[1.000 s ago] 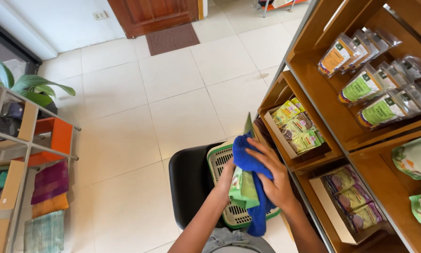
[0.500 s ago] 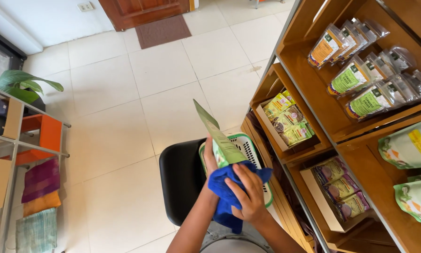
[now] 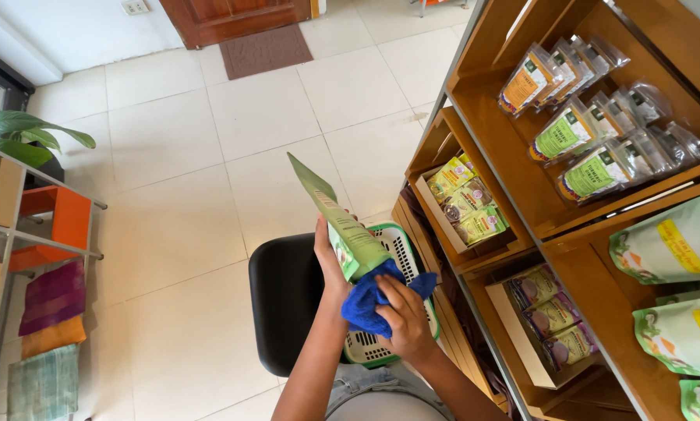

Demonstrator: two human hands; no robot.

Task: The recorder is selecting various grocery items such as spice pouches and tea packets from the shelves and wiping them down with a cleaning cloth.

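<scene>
Here, left hand [image 3: 328, 261] grips green pouch [image 3: 342, 222] above basket [image 3: 403, 248]; right hand [image 3: 403, 320] presses blue cloth [image 3: 369, 300] on pouch base. Wiping step seemingly underway; next calls for steady upward stroke.

1. The left hand [image 3: 328, 261] is raised above the black stool [image 3: 284, 312], fingers wrapped around the lower end of a green pouch [image 3: 342, 226], forearm rising from below.
2. The right hand [image 3: 403, 321], just right of that stool, is curled closed on a blue cloth [image 3: 369, 300], pressing it against the pouch.
</scene>
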